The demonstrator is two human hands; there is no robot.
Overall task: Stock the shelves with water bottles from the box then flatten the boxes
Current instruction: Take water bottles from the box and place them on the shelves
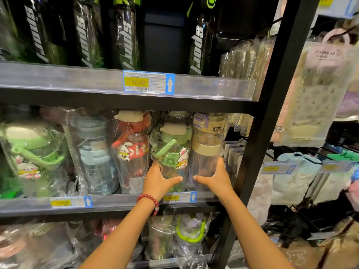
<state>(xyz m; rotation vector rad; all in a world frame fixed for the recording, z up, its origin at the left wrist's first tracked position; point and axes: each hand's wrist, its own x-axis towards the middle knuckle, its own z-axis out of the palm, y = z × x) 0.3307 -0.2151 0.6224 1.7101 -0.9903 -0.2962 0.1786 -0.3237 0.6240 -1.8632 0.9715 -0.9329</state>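
My left hand (159,180) grips the green bottle (172,158); my right hand (215,176) grips the tan bottle (206,150) beside it, both wrapped and standing on the shelf (120,202). I judge: push them back together, level, keeping them upright.

Retail shop; price tags (149,82) on shelf rail (58,78); plastic-wrapped bottles (97,152) displayed

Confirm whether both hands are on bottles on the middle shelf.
Yes: the left hand grips the green bottle and the right hand grips the beige bottle beside it.
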